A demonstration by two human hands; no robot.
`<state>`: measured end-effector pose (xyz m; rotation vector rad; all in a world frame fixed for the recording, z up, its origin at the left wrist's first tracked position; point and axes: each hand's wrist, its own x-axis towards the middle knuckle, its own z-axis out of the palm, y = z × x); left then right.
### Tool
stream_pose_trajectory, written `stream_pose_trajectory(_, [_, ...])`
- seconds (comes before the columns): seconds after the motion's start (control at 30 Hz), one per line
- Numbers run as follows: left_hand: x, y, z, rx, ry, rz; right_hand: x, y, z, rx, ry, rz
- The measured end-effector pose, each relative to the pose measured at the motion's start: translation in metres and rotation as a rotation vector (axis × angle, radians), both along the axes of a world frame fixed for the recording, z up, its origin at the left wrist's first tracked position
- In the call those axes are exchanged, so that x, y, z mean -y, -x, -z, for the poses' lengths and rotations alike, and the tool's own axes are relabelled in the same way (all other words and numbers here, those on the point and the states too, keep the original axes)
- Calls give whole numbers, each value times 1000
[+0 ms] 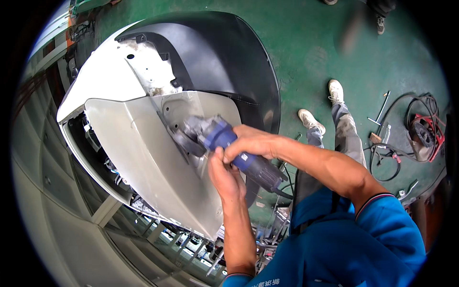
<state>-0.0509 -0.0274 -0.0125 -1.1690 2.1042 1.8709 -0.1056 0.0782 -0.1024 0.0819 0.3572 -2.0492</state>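
Observation:
A blue and black angle grinder (224, 137) is in both my hands, its metal head and disc against a grey vehicle body panel (138, 138). My right hand (249, 142) wraps over the blue housing from the right. From below, my left hand (225, 176) grips the body with the thumb up along its side; some of its fingers are hidden. The disc sits beside a recessed seam near two dark holes and is blurred. From the grinder's rear end, a black cord (284, 195) trails toward my legs.
A white panel (103, 79) and a large curved black panel (215, 52) adjoin the grey one. On the green floor (306, 52) at right lie a red cable reel (423, 134), coiled hoses and a T-shaped metal bar (381, 109). Another person's shoe (380, 25) shows at the top.

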Motion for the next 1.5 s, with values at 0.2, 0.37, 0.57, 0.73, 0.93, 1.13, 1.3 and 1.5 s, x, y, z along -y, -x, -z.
stream_pose_trajectory(0.2, [8, 20, 5, -42, -98, 57, -2, 15, 2, -28, -32, 20])
stream_pose_trajectory(0.37, [-9, -22, 4, -32, -63, -49, 1, -19, 8, -113, -59, -21])
stream_pose_trajectory(0.57, [2, -10, 5, -23, -55, -20, -2, -9, 4, -35, 3, -3])
stream_pose_trajectory(0.73, [-9, -55, 0, 22, -43, -138, 4, -48, 4, -52, -7, -121])
stream_pose_trajectory(0.93, [-17, -2, 0, -21, -8, -30, -4, -8, 0, -30, 24, -15])
stream_pose_trajectory(1.13, [-29, -17, 6, 46, -41, 103, -27, -23, 14, 72, 62, 99])
stream_pose_trajectory(1.3, [-61, -70, 39, 67, -106, 189, -70, -77, 42, 184, -31, 94])
stream_pose_trajectory(1.5, [-69, -97, 50, 261, -90, 229, -90, -107, 65, 268, -47, 57])
